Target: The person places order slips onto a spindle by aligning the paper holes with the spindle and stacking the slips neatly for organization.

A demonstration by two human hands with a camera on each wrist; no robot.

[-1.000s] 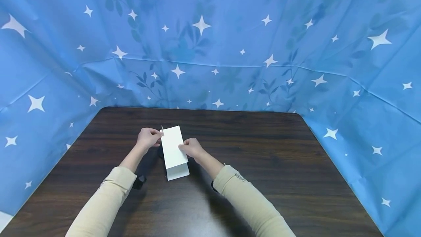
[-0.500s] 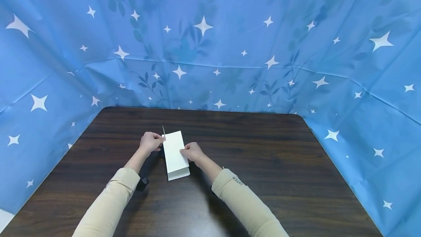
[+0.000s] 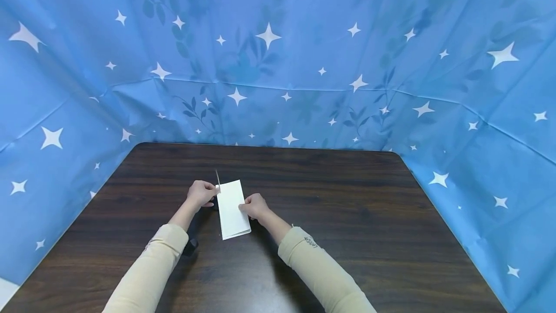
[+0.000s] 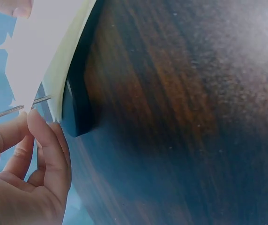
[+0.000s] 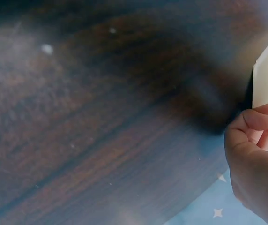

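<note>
A folded white paper sheet [image 3: 232,209] is held above the table, its two panels almost together at the near end. My left hand [image 3: 201,194] pinches its far left edge between thumb and fingertips. By those fingertips a thin metal rod [image 4: 3,115] sticks out past the sheet; in the left wrist view it runs behind the front panel. With thumb and finger my right hand [image 3: 256,206] pinches the right edge. In the left wrist view a black block-like object [image 4: 78,110] lies below the paper; most of it is hidden.
The dark wood-grain table [image 3: 347,226] extends around both hands, widest to the right. A blue star-patterned cloth [image 3: 278,62] hangs behind it and along the sides. A small black device [image 3: 189,247] shows under the left wrist.
The paper's upper panel has come down towards the lower one, and the gap at the near end has narrowed. Both hands have shifted slightly nearer, keeping their pinch.
</note>
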